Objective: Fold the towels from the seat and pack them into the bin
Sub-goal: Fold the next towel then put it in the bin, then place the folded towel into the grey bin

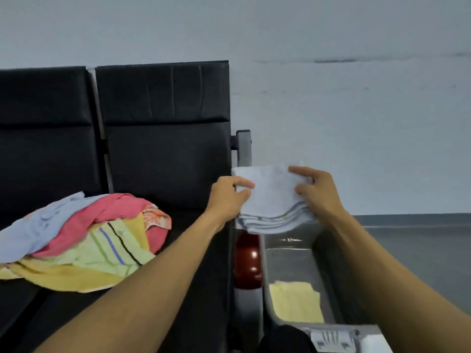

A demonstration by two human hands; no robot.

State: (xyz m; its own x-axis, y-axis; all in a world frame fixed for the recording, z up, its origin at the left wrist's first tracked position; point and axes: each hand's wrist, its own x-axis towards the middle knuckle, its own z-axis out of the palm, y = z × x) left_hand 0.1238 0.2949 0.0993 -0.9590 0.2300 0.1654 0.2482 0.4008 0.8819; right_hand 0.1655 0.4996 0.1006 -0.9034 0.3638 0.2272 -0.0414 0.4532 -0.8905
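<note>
Right now both hands hold a folded pale blue towel (pixel 271 200) up in the air, above the far end of the grey bin (pixel 328 253) and just to the right of the black seat (pixel 163 149). The left hand (pixel 229 197) grips the towel's left edge, thumb on top and fingers curled beneath the cloth, while the right hand (pixel 314 191) takes the right edge, its thumb and forefinger lying over the upper face and the other fingers tucked behind. The towel is folded into a thick square, its stacked layers showing as a row of edges along the lower side, where it sags a little. Below it the bin stands on the floor beside the seat, and a folded yellow towel (pixel 295 301) lies flat on the bin's bottom at the near end. On the seat cushion to the left sits a loose heap of unfolded towels (pixel 84 240): a pale blue one at the left, a pink one across the top, a light green one with blue and black stripes in front, yellow cloth underneath and a bit of orange patterned cloth at the right edge. A second black seat (pixel 43 138) adjoins on the far left. Between the seat and the bin stands a dark red rounded object (pixel 248 261), glossy, which I cannot identify. A grey metal armrest post (pixel 243 149) rises behind the held towel, and a pale wall (pixel 331 98) fills the background.
</note>
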